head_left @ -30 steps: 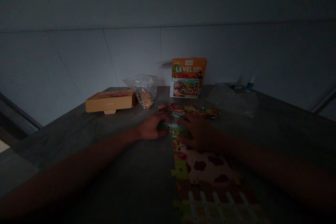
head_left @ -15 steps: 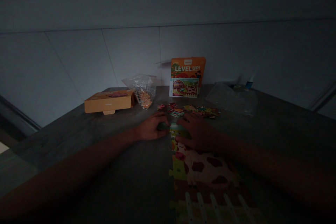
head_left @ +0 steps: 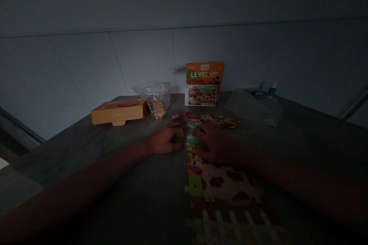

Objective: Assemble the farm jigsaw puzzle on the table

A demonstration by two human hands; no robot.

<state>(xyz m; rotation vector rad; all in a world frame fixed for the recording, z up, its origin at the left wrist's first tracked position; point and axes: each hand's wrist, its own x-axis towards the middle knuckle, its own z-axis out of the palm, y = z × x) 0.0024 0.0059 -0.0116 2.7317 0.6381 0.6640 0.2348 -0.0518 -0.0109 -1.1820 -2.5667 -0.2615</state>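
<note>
Room's dim from where I stand. Pale panelled wall (head_left: pixel 140 57) behind, vertical seams, one long horizontal seam above. Grey mottled table (head_left: pixel 69 149) runs up to it, near half in deep shadow.

Containers: orange box (head_left: pixel 117 114) lies flat, far left, small tab poking out at the front; can't see inside. Just beside it, clear plastic bag (head_left: pixel 155 91) with orange pieces (head_left: pixel 159 107) in the bottom. Second clear plastic wrap (head_left: pixel 254 107), crumpled, far right; small blue-and-white bottle (head_left: pixel 271 91) behind it. Orange LEVEL UP! package (head_left: pixel 205 72) stands upright near the wall, farm picture card (head_left: pixel 200 95) propped in front.

Loose puzzle pieces (head_left: pixel 221 120) in a heap between the card and the hands.

Partly built puzzle (head_left: pixel 230 191), cow and white fence, lies flat on the table, right of centre, running toward the near edge. Right hand (head_left: pixel 217 143) is palm down over its far end, thumb and fingers spread; can't tell if it grips anything. Left hand (head_left: pixel 166 139) is curled at the puzzle's far left corner, thumb and fingers apart; too dark to tell whether there's a piece between them.
</note>
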